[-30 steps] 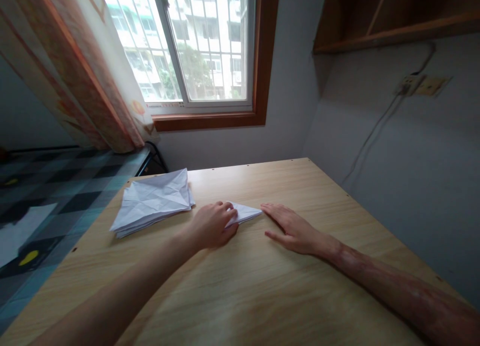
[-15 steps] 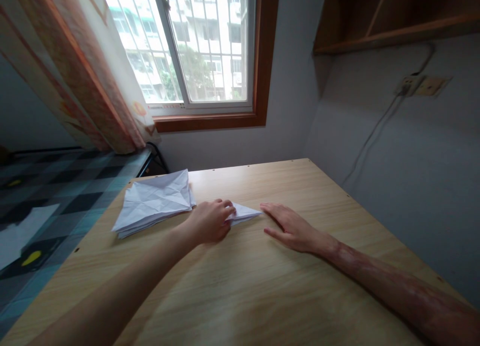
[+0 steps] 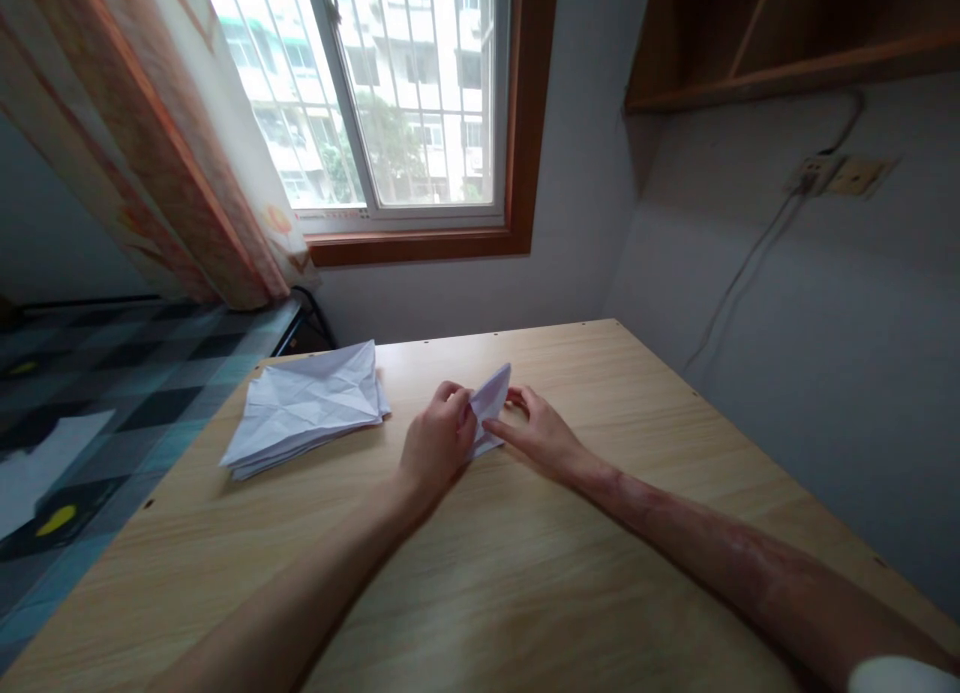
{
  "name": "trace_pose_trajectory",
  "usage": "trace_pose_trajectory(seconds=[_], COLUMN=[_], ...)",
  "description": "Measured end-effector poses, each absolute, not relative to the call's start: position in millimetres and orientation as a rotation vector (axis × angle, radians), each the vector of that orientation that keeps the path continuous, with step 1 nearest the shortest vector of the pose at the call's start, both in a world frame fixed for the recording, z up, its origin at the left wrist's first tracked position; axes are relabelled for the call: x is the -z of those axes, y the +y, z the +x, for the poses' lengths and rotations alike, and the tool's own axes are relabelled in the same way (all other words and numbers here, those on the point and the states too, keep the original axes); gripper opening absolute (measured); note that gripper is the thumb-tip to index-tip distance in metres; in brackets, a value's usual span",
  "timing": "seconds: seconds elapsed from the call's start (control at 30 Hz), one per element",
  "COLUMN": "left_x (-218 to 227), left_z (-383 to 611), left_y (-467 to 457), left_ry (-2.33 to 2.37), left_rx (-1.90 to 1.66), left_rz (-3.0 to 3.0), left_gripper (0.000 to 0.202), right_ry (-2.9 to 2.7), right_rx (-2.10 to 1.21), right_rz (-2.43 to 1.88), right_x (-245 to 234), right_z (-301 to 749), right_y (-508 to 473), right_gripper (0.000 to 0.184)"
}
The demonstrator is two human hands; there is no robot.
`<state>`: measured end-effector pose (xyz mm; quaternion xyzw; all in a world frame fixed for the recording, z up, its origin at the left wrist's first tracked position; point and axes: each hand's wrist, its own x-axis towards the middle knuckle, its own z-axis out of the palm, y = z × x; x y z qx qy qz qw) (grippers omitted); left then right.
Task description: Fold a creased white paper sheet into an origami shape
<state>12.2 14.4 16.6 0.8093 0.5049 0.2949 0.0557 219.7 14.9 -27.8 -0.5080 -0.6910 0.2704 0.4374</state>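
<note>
A small folded white paper (image 3: 491,401) stands tilted up off the wooden table (image 3: 525,573) between my two hands. My left hand (image 3: 437,441) is closed on its left side, thumb and fingers pinching the paper. My right hand (image 3: 538,435) meets it from the right, fingers curled round the paper's right edge and index finger lying under it. A stack of creased white sheets (image 3: 307,403) lies to the left of my left hand, a short way apart.
The table's right edge runs along a grey wall with a socket and cable (image 3: 814,173). A window (image 3: 397,93) and patterned curtain (image 3: 142,143) are behind. A bed with a checked cover (image 3: 82,393) lies to the left.
The folded paper lay flat under my left hand; now one flap is lifted upright. My right hand moved left from the table onto the paper.
</note>
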Motion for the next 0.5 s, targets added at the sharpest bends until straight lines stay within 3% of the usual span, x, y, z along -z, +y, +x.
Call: trace_pose_trajectory(seconds=[0.23,0.5], left_x=[-11.4,-7.2], left_z=[5.4,-20.9], left_y=[10.7,8.7], left_ry=[1.462,1.721], left_rx=[-1.068,-0.864], left_rz=[2.241,2.336], left_gripper=[0.013,0.009], right_ry=[-1.852,-2.143], right_rx=[-0.444,-0.33], right_rz=[-1.36,-1.198], right_x=[23.0,16.5], right_z=[205.4,222.3], right_y=[19.3,25.6], right_gripper=[0.023,0.04])
